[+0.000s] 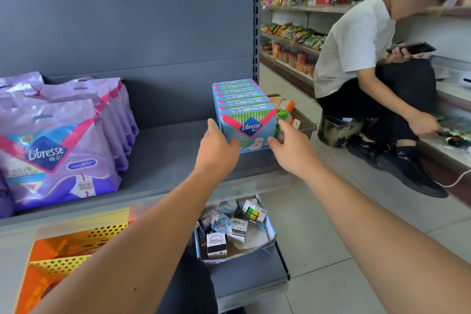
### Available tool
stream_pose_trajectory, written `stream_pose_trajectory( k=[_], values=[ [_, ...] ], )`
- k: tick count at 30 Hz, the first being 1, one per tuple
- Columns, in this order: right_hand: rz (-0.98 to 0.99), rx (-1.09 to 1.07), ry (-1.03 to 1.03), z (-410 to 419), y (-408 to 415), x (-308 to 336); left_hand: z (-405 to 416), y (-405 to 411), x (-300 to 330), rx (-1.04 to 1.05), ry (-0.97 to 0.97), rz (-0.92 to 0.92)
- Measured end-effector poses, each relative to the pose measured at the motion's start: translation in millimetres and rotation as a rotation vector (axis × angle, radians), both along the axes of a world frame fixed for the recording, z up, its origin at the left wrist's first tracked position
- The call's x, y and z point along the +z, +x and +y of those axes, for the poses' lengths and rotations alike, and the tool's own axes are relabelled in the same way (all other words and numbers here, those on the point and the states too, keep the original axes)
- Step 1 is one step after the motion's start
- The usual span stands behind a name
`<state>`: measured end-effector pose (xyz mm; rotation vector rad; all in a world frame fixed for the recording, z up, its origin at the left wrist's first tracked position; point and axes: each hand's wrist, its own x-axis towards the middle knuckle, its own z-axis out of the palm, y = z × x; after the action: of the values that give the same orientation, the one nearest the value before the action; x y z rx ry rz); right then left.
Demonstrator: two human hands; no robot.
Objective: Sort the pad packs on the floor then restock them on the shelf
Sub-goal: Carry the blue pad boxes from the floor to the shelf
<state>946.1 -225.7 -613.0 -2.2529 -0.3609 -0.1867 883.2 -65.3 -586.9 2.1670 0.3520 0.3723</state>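
Now I am seeing a row of blue Libresse pad packs standing on the grey shelf; my left hand and right hand are pressing its front pack's sides, fingers fairly straight.

The scene was evenly and brightly lit from overhead, with soft shadows only. A pale sheen lay on the floor tiles. The wide lens bowed the shelf edge and stretched both forearms toward the lower corners. The purple packs showed mild glare. The lower shelf front looked smeared, and far goods were soft.
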Motion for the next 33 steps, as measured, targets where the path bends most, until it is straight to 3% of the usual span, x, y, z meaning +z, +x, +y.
stream_pose_trajectory(
  k=[2,5,8,10,20,33],
  values=[
    [-0.033,-0.018,-0.018,-2,-8,3,-1,-7,1,0.033,0.082,-0.056],
    [-0.119,-0.087,-0.078,-16,-34,8,-8,-28,1,0.033,0.260,-0.278],
    [-0.222,-0.133,-0.184,-38,-64,8,-23,-46,0,-0.078,0.480,-0.471],
    [-0.271,-0.168,-0.245,-63,-94,11,-48,-63,4,-0.192,0.518,-0.517],
    [-0.210,-0.399,-0.453,-193,-220,11,-197,-116,2,-0.674,0.511,-0.374],
    [0.181,-0.911,-0.480,-349,-380,-48,-403,-192,-66,-1.270,0.434,-0.231]
  ],
)
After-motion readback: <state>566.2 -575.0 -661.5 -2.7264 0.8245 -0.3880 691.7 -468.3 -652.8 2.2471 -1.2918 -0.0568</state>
